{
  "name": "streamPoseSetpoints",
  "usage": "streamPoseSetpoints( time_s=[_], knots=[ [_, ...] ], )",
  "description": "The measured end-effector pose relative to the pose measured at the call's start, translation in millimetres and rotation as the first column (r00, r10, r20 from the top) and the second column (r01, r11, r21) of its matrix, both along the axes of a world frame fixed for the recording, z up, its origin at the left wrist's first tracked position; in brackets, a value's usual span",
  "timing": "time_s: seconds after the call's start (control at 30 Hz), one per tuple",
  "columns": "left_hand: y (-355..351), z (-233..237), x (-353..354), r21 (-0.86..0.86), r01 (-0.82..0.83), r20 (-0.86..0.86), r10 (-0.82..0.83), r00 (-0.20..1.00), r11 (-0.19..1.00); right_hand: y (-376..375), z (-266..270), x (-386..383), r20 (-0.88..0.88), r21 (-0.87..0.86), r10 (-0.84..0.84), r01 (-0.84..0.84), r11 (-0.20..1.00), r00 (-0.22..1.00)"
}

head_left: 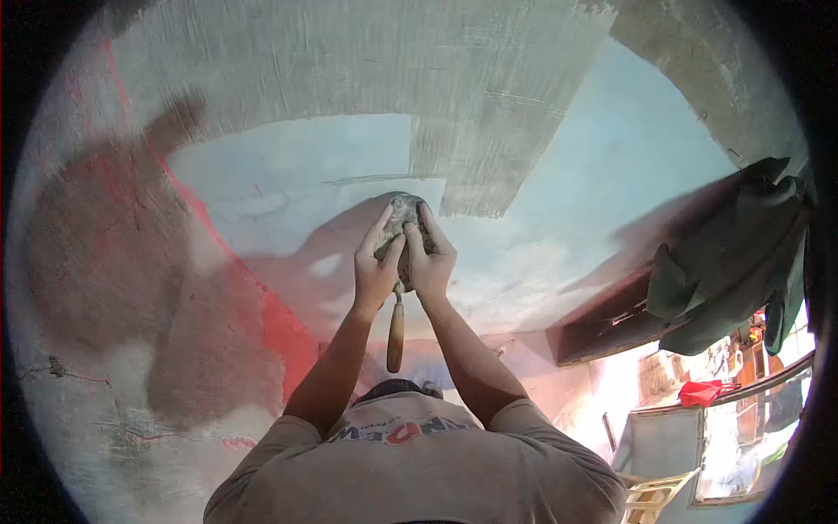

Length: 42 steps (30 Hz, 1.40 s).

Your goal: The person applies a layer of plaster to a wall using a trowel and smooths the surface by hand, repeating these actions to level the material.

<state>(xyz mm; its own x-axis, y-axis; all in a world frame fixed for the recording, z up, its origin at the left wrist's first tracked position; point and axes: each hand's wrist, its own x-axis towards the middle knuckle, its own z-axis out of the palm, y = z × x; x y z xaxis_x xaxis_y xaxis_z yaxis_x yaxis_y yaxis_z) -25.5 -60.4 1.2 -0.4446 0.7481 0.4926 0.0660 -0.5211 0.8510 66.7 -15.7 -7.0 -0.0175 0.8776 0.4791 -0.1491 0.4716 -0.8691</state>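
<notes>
A trowel (396, 336) hangs with its wooden handle downward. Its blade (404, 210), smeared with grey mortar, lies between my two hands in front of the wall. My left hand (375, 272) grips the blade's left side, fingers pointing upward. On the other side my right hand (433, 260) holds the right edge, its thumb on the blade's face near the left thumb. The lower blade is partly covered by my hands. Behind it is a pale blue wall (332, 144) with a broad grey plastered area (349, 61) above.
Dark cloth (733, 236) hangs over a wooden board (602, 336) on the right. Below are a red cloth (701, 392), a window-like opening (733, 454) and a light-coloured chair (656, 496). Red paint and rough brown patches (105, 218) mark the left wall.
</notes>
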Motion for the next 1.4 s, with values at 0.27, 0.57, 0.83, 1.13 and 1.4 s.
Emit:
streamPoseSetpoints(
  time_s=[0.27,0.57,0.83,1.13,1.4],
  knots=[
    [-3,19,-13,-0.017,-0.073,-0.046,0.073,0.996,0.997,6,19,-11,-0.113,-0.002,0.059,-0.059,0.998,0.992],
    [9,23,-9,-0.017,0.016,0.124,-0.014,0.992,1.0,16,21,-9,-0.276,-0.165,0.176,-0.227,0.96,0.945],
    [13,33,-7,0.007,0.001,0.13,-0.002,0.992,1.0,24,29,-5,-0.216,-0.159,0.172,-0.208,0.965,0.961],
    [16,44,-6,0.007,0.001,0.141,-0.002,0.99,1.0,18,49,-3,-0.229,-0.184,0.166,-0.21,0.96,0.959],
    [9,73,-6,-0.01,-0.036,0.109,0.037,0.993,0.999,18,68,-11,-0.346,-0.193,0.208,-0.286,0.939,0.915]
  ],
)
